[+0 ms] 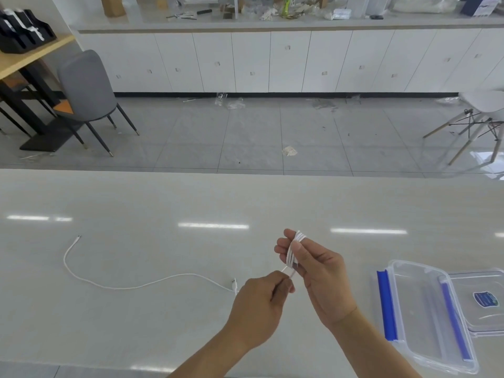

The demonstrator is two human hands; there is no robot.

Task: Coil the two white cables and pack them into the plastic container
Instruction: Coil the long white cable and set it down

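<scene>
One white cable (294, 252) is wound in several loops around the fingers of my right hand (316, 274), which holds the coil above the table. My left hand (259, 304) pinches that cable's loose end just below the coil. The second white cable (131, 285) lies uncoiled on the white table (136, 323) to the left, curving from a plug at the far left to a plug beside my left hand. The clear plastic container (425, 309) with blue clips stands open at the right, nothing in it.
The container's clear lid (485, 298), with a blue label, lies right of the container at the frame's edge. Beyond the table's far edge are a tiled floor, a grey chair (87, 88), a white chair (485, 110) and white cabinets.
</scene>
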